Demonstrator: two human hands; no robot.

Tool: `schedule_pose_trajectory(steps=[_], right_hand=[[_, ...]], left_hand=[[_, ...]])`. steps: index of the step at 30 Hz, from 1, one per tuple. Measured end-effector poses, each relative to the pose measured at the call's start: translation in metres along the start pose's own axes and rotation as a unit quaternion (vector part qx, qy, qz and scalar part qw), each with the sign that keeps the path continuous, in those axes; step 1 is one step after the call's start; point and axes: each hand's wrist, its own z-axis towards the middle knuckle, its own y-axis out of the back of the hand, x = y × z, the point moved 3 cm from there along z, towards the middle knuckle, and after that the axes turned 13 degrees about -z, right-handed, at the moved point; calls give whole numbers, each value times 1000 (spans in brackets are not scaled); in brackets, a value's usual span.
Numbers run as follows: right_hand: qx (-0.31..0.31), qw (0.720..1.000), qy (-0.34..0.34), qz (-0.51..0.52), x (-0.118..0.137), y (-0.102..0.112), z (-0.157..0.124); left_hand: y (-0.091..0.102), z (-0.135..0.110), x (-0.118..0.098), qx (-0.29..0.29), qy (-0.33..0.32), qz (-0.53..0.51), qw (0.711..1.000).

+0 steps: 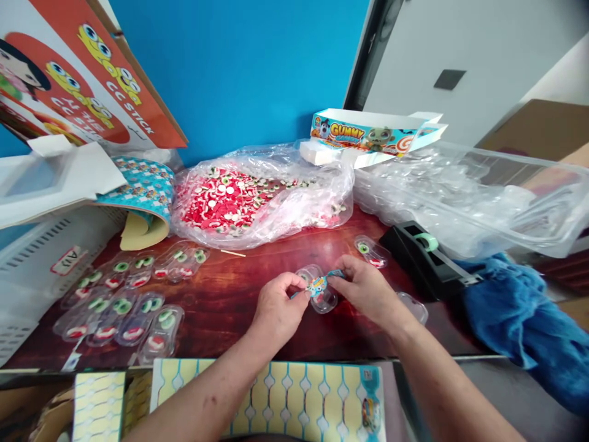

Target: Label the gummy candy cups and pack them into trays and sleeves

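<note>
My left hand (281, 305) and my right hand (367, 287) are closed in pinches at opposite ends of a small blue printed sticker (317, 286). It lies across the middle of a clear plastic candy pack (327, 303) on the dark red table. Fingers hide part of the pack, and whether the sticker is stuck down I cannot tell. Beyond my right hand is another pack with a green eyeball gummy (363, 248). A clear plastic piece (413, 307) lies by my right wrist. At the near edge, a sheet of stickers (280, 393) passes under my left forearm.
Several filled candy packs (133, 331) lie in rows at left, beside a white basket (27, 301). An open bag of gummies (225, 199) sits behind. To the right are a tape dispenser (426, 261), a blue cloth (515, 325) and a tray of clear shells (547, 230).
</note>
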Motion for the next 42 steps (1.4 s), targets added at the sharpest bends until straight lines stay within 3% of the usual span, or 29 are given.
schedule_pose_trajectory(steps=[6, 9, 13, 19, 23, 27, 32, 33, 37, 42], right_hand=[[26, 976, 49, -210, 10, -8, 21], [40, 960, 61, -271, 13, -12, 29], [52, 952, 61, -295, 12, -16, 35], [63, 950, 54, -301, 8, -18, 32], [68, 949, 47, -303, 5, -20, 32], [68, 943, 29, -323, 5, -21, 30], [-39, 910, 37, -412, 21, -13, 24], [-26, 909, 55, -412, 25, -13, 25], [126, 931, 96, -330, 31, -22, 31], [166, 955, 74, -233, 33, -21, 38]], left_hand=[[1, 2, 5, 5, 13, 36, 999], [0, 2, -2, 30, -8, 132, 991], [-5, 1, -7, 71, -29, 295, 952], [-7, -2, -12, 110, -62, 399, 908], [-8, -5, -17, 82, -155, 454, 874], [-17, -8, -13, 147, -224, 447, 853], [-21, -7, -5, 167, -203, 435, 861], [-21, -7, -5, 162, -203, 435, 862], [-19, -10, -3, 130, -218, 447, 858], [-18, -14, -2, 132, -255, 448, 847]])
